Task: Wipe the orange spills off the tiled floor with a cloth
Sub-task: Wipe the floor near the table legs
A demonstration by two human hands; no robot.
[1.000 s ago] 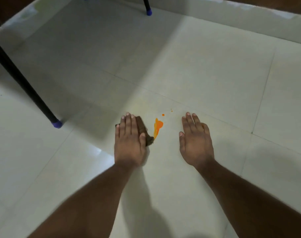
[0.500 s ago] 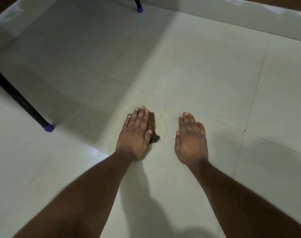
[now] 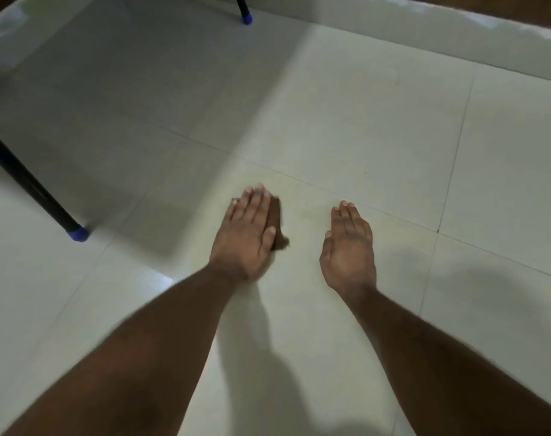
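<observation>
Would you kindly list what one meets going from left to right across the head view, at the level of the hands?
Black furniture leg with blue foot cap → left hand pressing flat → brown cloth showing at its right edge → bare tile → right hand flat on the floor.

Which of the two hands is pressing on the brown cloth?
The left hand: its straight fingers lie flat on the brown cloth. The right hand rests on bare tile beside it.
</observation>
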